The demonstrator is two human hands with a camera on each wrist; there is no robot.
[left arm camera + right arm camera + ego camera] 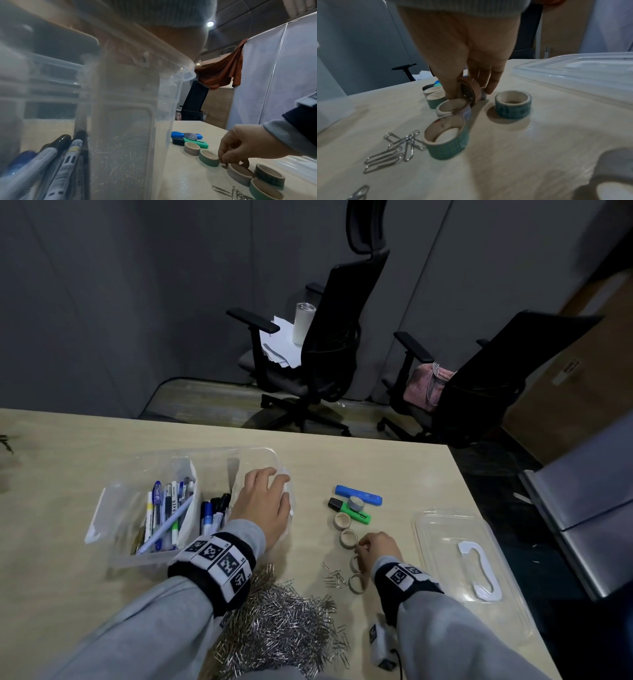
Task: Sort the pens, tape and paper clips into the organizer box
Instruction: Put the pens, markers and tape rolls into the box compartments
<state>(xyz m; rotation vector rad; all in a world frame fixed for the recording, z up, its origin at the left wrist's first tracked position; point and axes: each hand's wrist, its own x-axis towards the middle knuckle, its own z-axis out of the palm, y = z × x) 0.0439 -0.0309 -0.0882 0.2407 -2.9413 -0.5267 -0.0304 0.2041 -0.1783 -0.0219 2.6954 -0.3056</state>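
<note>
1. Right hand (pixel 467 54) pinches a brown patterned tape roll (pixel 470 89) between thumb and fingers, roll tipped on edge, low over the table (pixel 394 474); fingers curled round it.
2. Left hand (pixel 265 501) lies flat on the right end of the clear organizer box (pixel 191 463), fingers relaxed, over the rim at the box's 3 o'clock side; holds nothing.
3. Pens (pixel 164 511) sit in the box's left compartment, dark markers (pixel 214 513) in the middle one; the right compartment is under the hand, contents unclear.
4. Other tape rolls stand flat around the right hand: a teal roll (pixel 513 104) at its 4 o'clock, a white roll (pixel 453 108) touching the held one, a green checked roll (pixel 447 139) at 6 o'clock.
5. Blue highlighter (pixel 358 495) and green highlighter (pixel 349 510) lie at 12 o'clock of the right hand, a small grey roll (pixel 356 503) on them.
6. Big paper clip pile (pixel 281 621) at the table's 6 o'clock edge; a few loose clips (pixel 393 150) beside the checked roll.
7. Clear lid (pixel 459 553) at 3 o'clock of the right hand.
</note>
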